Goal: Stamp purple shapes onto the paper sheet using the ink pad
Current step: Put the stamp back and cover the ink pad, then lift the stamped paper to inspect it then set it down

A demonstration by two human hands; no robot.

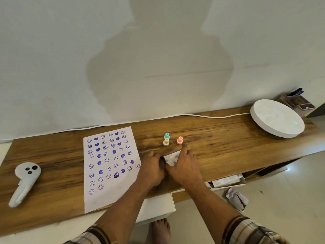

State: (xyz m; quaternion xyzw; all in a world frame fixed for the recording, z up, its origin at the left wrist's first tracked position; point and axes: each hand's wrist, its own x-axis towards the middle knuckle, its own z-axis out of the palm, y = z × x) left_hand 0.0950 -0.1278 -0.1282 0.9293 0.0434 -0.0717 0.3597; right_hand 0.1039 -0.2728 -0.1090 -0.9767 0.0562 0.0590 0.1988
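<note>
Seemingly light and rigid, the ink pad (171, 158) is gripped at its edges by both hands (152, 167), closed together around it.

Stamped paper sheet (109, 166) beside ink pad (172, 158)

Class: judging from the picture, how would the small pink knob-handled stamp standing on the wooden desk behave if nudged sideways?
The small pink knob-handled stamp stands upright on a narrow base, so it would probably tip. Its round body suggests it could roll once down. It looks like light plastic, so it would likely slide easily on the smooth wooden desk.
</note>
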